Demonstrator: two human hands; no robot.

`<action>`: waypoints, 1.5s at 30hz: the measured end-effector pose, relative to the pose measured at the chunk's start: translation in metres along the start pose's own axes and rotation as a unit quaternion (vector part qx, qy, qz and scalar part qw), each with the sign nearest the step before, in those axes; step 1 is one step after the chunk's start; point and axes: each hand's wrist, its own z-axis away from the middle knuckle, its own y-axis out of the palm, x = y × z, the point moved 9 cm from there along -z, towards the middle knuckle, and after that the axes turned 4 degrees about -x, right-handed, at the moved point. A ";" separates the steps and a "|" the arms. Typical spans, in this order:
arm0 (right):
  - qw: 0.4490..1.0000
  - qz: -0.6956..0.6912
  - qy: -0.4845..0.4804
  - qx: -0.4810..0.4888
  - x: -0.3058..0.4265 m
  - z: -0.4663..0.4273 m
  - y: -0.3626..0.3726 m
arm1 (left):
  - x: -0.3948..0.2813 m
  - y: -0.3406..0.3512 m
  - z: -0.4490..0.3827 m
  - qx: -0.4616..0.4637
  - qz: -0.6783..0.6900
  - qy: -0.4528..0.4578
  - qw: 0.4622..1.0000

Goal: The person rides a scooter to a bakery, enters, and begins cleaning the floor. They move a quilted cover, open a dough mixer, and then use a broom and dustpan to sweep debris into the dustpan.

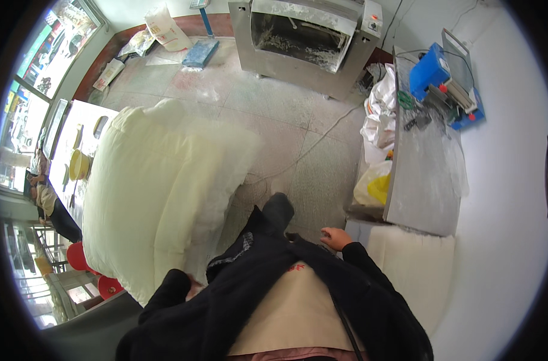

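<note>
To my left a thick cream padded quilt [134, 180] lies in a broad heap, with a thin whitish sheet at its near right edge. My left hand [194, 289] hangs low beside that edge; the sleeve and jacket hide most of it, so its grip does not show. My right hand [336, 238] is held out at my side, empty, with its fingers loosely bent and apart. Closest to it is a low surface bearing a folded cream cloth [409, 266]. My foot [277, 210] is on the tiled floor [274, 131] ahead.
A stainless steel dough mixer [301, 45] dusted with flour stands ahead. A cable [328, 131] crosses the floor. On the right metal table [423, 185] are a blue sealing machine [430, 72] and green-handled scissors [406, 100]. Left are a yellow bowl [79, 164], red stools [77, 256] and a person [48, 198].
</note>
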 end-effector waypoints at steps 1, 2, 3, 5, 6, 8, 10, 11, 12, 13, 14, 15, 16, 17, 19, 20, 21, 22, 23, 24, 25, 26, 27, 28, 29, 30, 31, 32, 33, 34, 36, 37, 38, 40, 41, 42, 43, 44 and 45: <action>1.000 -0.005 -0.014 -0.009 0.000 -0.013 -0.015 | -0.035 -0.020 -0.010 -0.005 0.023 0.056 0.998; 1.000 -0.012 -0.023 -0.013 -0.001 -0.024 -0.028 | -0.066 -0.045 -0.018 -0.032 0.120 0.080 0.989; 0.998 -0.027 -0.036 -0.040 -0.001 -0.034 -0.045 | -0.112 -0.087 -0.013 -0.130 0.088 0.237 0.959; 0.999 0.004 -0.022 -0.027 -0.010 -0.046 -0.060 | -0.156 -0.129 -0.020 -0.169 0.009 0.214 0.962; 1.000 0.019 -0.005 0.006 -0.019 -0.055 -0.068 | -0.180 -0.168 -0.027 -0.162 -0.031 0.226 0.960; 0.997 0.006 0.008 -0.075 -0.036 -0.089 -0.127 | -0.228 -0.253 -0.018 -0.239 -0.021 0.296 0.924; 0.996 0.000 0.042 -0.082 -0.052 -0.109 -0.158 | -0.263 -0.318 -0.001 -0.283 -0.027 0.346 0.894; 0.995 0.025 0.060 -0.082 -0.057 -0.117 -0.168 | -0.277 -0.347 0.010 -0.315 -0.041 0.357 0.878; 0.996 0.025 0.032 -0.085 -0.051 -0.123 -0.176 | -0.291 -0.372 0.022 -0.337 -0.060 0.366 0.865; 0.995 0.028 0.022 -0.089 -0.047 -0.130 -0.182 | -0.289 -0.401 0.032 -0.360 0.012 0.321 0.876; 0.997 0.024 0.013 -0.071 -0.041 -0.137 -0.184 | -0.289 -0.426 0.040 -0.371 0.079 0.273 0.884; 0.993 0.016 0.014 -0.117 -0.035 -0.143 -0.196 | -0.305 -0.449 0.056 -0.388 0.048 0.287 0.875; 0.990 0.000 0.016 -0.140 -0.029 -0.154 -0.209 | -0.325 -0.474 0.072 -0.412 0.020 0.302 0.860; 0.986 -0.017 0.023 -0.162 -0.025 -0.166 -0.223 | -0.349 -0.498 0.082 -0.408 0.009 0.321 0.855; 0.984 -0.067 0.021 -0.165 -0.017 -0.202 -0.253 | -0.405 -0.556 0.097 -0.404 0.004 0.372 0.836; 0.978 -0.102 -0.009 -0.183 -0.011 -0.219 -0.275 | -0.436 -0.581 0.100 -0.403 0.010 0.393 0.827; 0.984 -0.084 0.001 -0.159 -0.011 -0.237 -0.286 | -0.464 -0.600 0.102 -0.389 0.043 0.424 0.817; 0.985 -0.081 -0.015 -0.153 -0.007 -0.251 -0.300 | -0.489 -0.613 0.099 -0.380 0.059 0.434 0.815; 0.988 -0.082 -0.013 -0.133 -0.005 -0.263 -0.308 | -0.512 -0.621 0.099 -0.376 0.078 0.460 0.801; 0.984 -0.072 -0.043 -0.157 0.003 -0.275 -0.326 | -0.529 -0.626 0.099 -0.389 0.091 0.479 0.781; 0.982 -0.065 -0.054 -0.166 0.010 -0.290 -0.344 | -0.542 -0.623 0.093 -0.361 0.092 0.497 0.784; 0.978 -0.068 -0.070 -0.186 0.020 -0.303 -0.364 | -0.552 -0.621 0.090 -0.348 0.098 0.520 0.774; 0.976 -0.048 -0.080 -0.197 0.035 -0.320 -0.382 | -0.557 -0.620 0.088 -0.346 0.094 0.540 0.761; 0.976 -0.039 -0.076 -0.202 0.049 -0.340 -0.403 | -0.559 -0.623 0.078 -0.319 0.111 0.527 0.780; 0.956 0.007 -0.133 -0.263 0.078 -0.354 -0.434 | -0.556 -0.625 0.071 -0.301 0.119 0.513 0.795; 0.948 0.055 -0.135 -0.284 0.098 -0.381 -0.466 | -0.557 -0.636 0.062 -0.279 0.129 0.499 0.810; 0.930 0.034 -0.217 -0.295 0.134 -0.400 -0.488 | -0.549 -0.647 0.060 -0.302 0.136 0.464 0.821; 0.915 0.020 -0.260 -0.307 0.159 -0.425 -0.519 | -0.550 -0.663 0.058 -0.301 0.151 0.454 0.825; 0.901 0.052 -0.291 -0.318 0.185 -0.443 -0.537 | -0.548 -0.672 0.060 -0.302 0.169 0.448 0.824; 0.879 0.076 -0.325 -0.340 0.208 -0.454 -0.550 | -0.547 -0.682 0.068 -0.322 0.196 0.452 0.808; 0.861 0.118 -0.311 -0.384 0.234 -0.476 -0.567 | -0.539 -0.688 0.072 -0.323 0.240 0.411 0.818; 0.840 0.159 -0.318 -0.410 0.242 -0.480 -0.569 | -0.535 -0.688 0.072 -0.326 0.256 0.390 0.823; 0.841 0.214 -0.321 -0.381 0.247 -0.489 -0.557 | -0.532 -0.687 0.076 -0.331 0.270 0.396 0.813; 0.811 0.380 -0.314 -0.314 0.244 -0.502 -0.523 | -0.526 -0.686 0.074 -0.324 0.284 0.399 0.809; 0.871 0.289 -0.337 -0.211 0.235 -0.504 -0.501 | -0.520 -0.688 0.067 -0.311 0.299 0.381 0.817; 0.918 0.210 -0.297 -0.158 0.219 -0.513 -0.493 | -0.515 -0.695 0.060 -0.297 0.315 0.376 0.819; 0.959 0.136 -0.236 -0.084 0.198 -0.518 -0.479 | -0.513 -0.704 0.053 -0.280 0.332 0.381 0.817; 0.969 0.118 -0.187 -0.111 0.182 -0.523 -0.483 | -0.512 -0.723 0.043 -0.259 0.351 0.390 0.811; 0.973 0.091 -0.159 -0.138 0.167 -0.523 -0.487 | -0.513 -0.742 0.037 -0.244 0.376 0.401 0.799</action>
